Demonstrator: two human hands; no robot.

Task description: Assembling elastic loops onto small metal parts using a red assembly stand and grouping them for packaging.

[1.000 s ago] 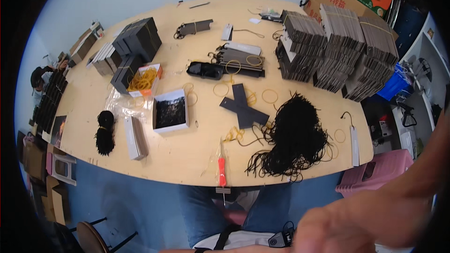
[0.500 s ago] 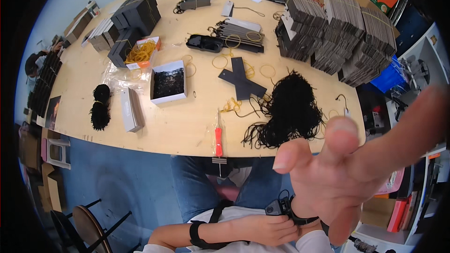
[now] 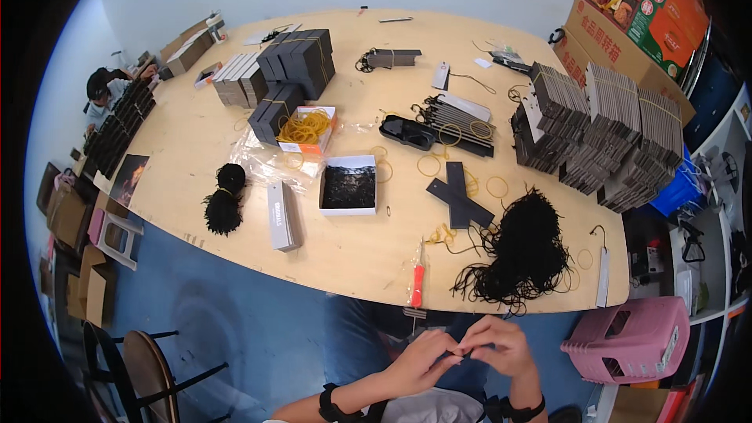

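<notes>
Over my lap, just off the table's near edge, my left hand (image 3: pixel 425 356) and my right hand (image 3: pixel 503 346) meet at the fingertips. Both are closed in a pinch, with a small dark bit between them too small to name. Dark bands circle both wrists. Nearest on the table lies a loose heap of black cords (image 3: pixel 526 247). Left of it is a red-handled pointed tool (image 3: pixel 417 285) in clear plastic. Two crossed dark grey tags (image 3: pixel 456 197) lie behind the heap, and a pale tag with a dark string (image 3: pixel 602 276) sits to its right.
Tall stacks of grey tags (image 3: pixel 589 141) fill the table's right. A white box of small black pieces (image 3: pixel 348 186), an orange box of yellow rubber bands (image 3: pixel 307 130) and a tied black cord bundle (image 3: pixel 225 200) stand left. A pink stool (image 3: pixel 627 341) is right; another person (image 3: pixel 106 94) sits far left.
My right hand has dropped from close to the camera to my lap. My left hand has left the right wrist, and their fingertips now meet. The view has tilted up, showing more wall.
</notes>
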